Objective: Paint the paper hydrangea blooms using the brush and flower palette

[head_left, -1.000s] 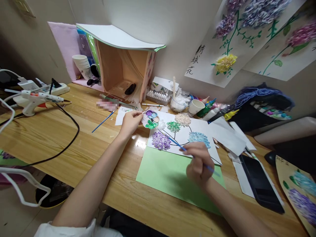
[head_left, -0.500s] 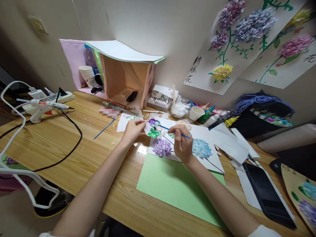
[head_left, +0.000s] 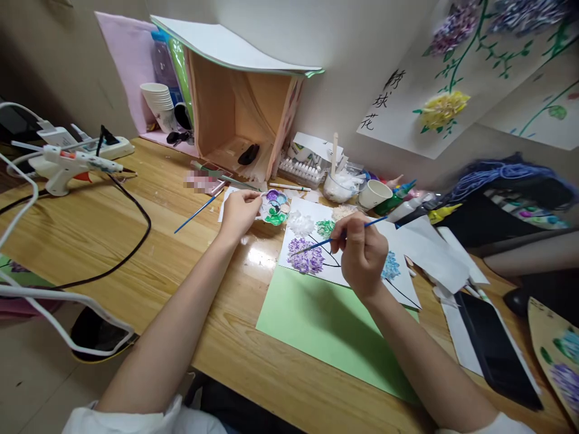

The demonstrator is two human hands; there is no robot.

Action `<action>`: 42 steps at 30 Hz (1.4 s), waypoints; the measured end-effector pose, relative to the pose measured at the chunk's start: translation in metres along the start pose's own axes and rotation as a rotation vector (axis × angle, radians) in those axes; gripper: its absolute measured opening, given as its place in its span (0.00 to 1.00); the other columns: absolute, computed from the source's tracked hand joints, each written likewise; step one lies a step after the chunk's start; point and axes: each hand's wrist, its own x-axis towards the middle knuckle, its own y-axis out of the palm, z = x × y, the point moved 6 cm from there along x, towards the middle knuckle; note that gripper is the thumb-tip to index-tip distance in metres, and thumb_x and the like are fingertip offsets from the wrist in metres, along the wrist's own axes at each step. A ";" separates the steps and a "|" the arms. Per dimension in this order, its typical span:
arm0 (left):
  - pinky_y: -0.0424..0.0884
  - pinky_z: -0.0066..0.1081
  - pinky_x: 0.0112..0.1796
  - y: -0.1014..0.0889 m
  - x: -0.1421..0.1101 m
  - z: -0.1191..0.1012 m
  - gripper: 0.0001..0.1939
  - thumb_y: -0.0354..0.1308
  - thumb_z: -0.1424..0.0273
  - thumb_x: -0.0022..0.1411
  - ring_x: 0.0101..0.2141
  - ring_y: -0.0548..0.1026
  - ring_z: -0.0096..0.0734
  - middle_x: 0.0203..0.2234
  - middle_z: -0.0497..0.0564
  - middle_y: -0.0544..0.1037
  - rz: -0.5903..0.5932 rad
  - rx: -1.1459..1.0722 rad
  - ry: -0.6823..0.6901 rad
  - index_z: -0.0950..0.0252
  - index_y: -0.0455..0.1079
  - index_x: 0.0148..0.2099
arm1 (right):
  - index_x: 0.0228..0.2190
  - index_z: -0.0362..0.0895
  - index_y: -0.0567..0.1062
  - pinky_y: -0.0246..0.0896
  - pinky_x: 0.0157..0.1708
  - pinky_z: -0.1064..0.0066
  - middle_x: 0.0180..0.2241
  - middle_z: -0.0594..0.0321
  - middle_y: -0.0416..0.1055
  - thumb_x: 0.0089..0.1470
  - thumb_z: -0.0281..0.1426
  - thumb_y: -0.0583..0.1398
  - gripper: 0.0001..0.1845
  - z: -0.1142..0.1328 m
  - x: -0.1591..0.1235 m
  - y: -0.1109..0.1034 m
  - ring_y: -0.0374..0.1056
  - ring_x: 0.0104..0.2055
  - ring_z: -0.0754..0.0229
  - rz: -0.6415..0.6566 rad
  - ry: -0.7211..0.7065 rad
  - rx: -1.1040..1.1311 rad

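My left hand pinches the edge of a small round paint palette with purple, green and pale paint in its wells. In my right hand is a thin blue paintbrush, its tip over the purple flower; whether it touches cannot be made out. That flower is on a white sheet, along with a white flower, a green one and a blue one, partly behind my right hand. Green paper lies under the sheet.
A second blue brush lies on the wooden table. A glue gun with cables is at the left. Behind stand an open box, a paper cup and paint bottles. A black phone lies at the right.
My right hand has drawn the brush away from the palette, rightward and toward me, to the purple flower. The palette stays in my left hand. The view has tilted downward.
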 end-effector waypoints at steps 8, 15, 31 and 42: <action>0.75 0.29 0.29 0.002 -0.003 -0.003 0.12 0.56 0.72 0.50 0.24 0.74 0.29 0.25 0.52 0.78 -0.016 0.032 0.033 0.71 0.76 0.36 | 0.26 0.44 0.65 0.54 0.22 0.73 0.18 0.64 0.65 0.63 0.27 0.48 0.14 0.030 -0.025 0.032 0.58 0.21 0.65 0.234 -0.469 -0.191; 0.74 0.30 0.30 0.001 -0.002 -0.005 0.12 0.57 0.71 0.50 0.25 0.74 0.30 0.26 0.53 0.79 -0.027 0.060 0.054 0.71 0.76 0.36 | 0.28 0.45 0.65 0.53 0.22 0.73 0.19 0.64 0.66 0.61 0.26 0.50 0.10 0.025 -0.027 0.035 0.59 0.20 0.64 0.242 -0.514 -0.250; 0.74 0.31 0.28 0.002 -0.003 -0.006 0.11 0.57 0.72 0.50 0.24 0.74 0.30 0.25 0.52 0.77 -0.020 0.042 0.029 0.71 0.76 0.36 | 0.27 0.45 0.65 0.56 0.22 0.73 0.19 0.64 0.67 0.62 0.26 0.49 0.12 0.024 -0.025 0.034 0.60 0.20 0.65 0.229 -0.455 -0.251; 0.75 0.32 0.30 0.004 -0.004 -0.006 0.11 0.58 0.73 0.49 0.24 0.74 0.29 0.25 0.51 0.77 -0.011 -0.004 0.009 0.71 0.75 0.36 | 0.26 0.45 0.65 0.56 0.22 0.73 0.17 0.66 0.65 0.63 0.27 0.47 0.14 0.021 -0.023 0.031 0.60 0.19 0.66 0.213 -0.381 -0.240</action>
